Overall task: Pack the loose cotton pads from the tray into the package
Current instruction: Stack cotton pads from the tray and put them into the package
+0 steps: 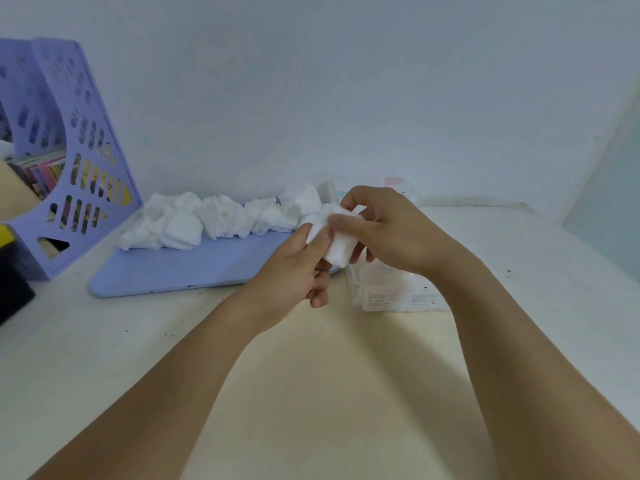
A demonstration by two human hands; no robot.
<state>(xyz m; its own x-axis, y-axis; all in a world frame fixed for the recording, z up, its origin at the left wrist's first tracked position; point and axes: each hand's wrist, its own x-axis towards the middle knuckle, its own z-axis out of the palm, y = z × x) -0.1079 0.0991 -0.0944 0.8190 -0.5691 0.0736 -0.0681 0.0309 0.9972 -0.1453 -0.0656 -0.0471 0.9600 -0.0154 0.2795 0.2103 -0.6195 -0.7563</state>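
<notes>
A flat lilac tray point(166, 268) lies on the pale desk, with a long heap of loose white cotton pads point(207, 220) along its far edge. Both hands meet above the tray's right end. My left hand point(298, 268) and my right hand point(384, 230) together grip a small stack of cotton pads point(341, 247) between fingers and thumbs. Right below my right hand lies the clear plastic package point(391, 289) with a printed label, partly hidden by that hand and wrist.
A lilac perforated file holder point(79, 161) with books stands at the left against the white wall point(346, 98). A black object point(14, 292) with a yellow part sits at the far left edge. The desk point(311, 393) continues toward me.
</notes>
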